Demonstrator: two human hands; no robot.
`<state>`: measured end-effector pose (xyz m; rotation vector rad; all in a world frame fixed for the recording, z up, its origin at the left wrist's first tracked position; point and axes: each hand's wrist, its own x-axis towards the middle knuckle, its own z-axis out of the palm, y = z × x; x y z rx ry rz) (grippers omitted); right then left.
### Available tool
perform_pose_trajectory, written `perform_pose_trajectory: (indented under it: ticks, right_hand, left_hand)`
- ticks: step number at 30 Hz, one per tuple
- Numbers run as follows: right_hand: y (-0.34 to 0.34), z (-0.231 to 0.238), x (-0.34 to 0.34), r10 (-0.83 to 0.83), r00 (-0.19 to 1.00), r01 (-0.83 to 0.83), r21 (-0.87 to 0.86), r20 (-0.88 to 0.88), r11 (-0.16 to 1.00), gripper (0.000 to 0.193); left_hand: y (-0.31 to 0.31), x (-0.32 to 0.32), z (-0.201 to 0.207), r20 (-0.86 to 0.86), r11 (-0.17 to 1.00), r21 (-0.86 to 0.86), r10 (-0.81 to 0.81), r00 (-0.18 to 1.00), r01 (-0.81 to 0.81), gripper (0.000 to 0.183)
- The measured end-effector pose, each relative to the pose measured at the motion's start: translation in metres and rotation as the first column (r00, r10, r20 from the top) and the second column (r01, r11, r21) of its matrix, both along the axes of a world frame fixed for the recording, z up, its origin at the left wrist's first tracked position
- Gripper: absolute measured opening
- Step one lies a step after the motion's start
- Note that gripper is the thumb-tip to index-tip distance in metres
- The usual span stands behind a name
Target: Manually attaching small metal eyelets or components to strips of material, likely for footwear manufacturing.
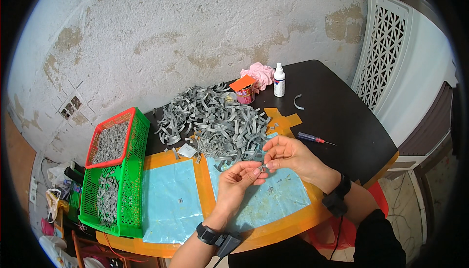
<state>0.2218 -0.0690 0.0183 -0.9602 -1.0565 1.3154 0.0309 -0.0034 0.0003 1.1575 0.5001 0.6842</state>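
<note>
My left hand [235,185] pinches a small grey piece [261,169] between thumb and fingertips, above the blue sheet [281,200]. My right hand [295,159] is close beside it, thumb and fingers pressed together. What those right fingers hold, if anything, is too small to make out. Just beyond both hands lies a large heap of curved grey strips [215,116]. A few small grey pieces [270,189] like the held one lie loose on the blue sheet.
At the left, a red basket [89,163] and a green basket [139,170] hold many small grey pieces. A white spray bottle [279,83], a tin [245,95] and a pink cloth [260,74] stand at the back. A screwdriver [310,137] lies on the right.
</note>
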Motion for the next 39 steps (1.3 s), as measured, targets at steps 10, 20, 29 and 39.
perform_pose_trajectory:
  ticks: [10,20,29,39]
  right_hand:
    - [-0.0018,0.0042,-0.0022,0.028,0.997,-0.031,-0.041,-0.073,0.999,0.034]
    - [-0.0034,0.0052,-0.0056,0.040,0.987,-0.053,-0.084,-0.155,0.995,0.036]
    - [-0.0029,0.0041,-0.0050,0.043,0.990,-0.054,-0.079,-0.132,0.995,0.038]
    - [-0.0037,0.0063,-0.0045,0.062,0.981,-0.080,-0.087,-0.184,0.993,0.037]
  left_hand:
    - [-0.0007,0.0001,0.0020,0.038,0.994,-0.109,-0.009,0.999,0.013,0.015]
    - [-0.0012,-0.0003,0.0032,0.153,0.974,-0.222,0.078,0.985,-0.042,0.011]
    - [0.0020,-0.0028,-0.0049,0.104,0.999,-0.049,0.004,0.995,0.001,0.015]
    - [0.0015,-0.0006,-0.0026,0.218,0.984,-0.174,0.082,0.973,-0.044,0.020]
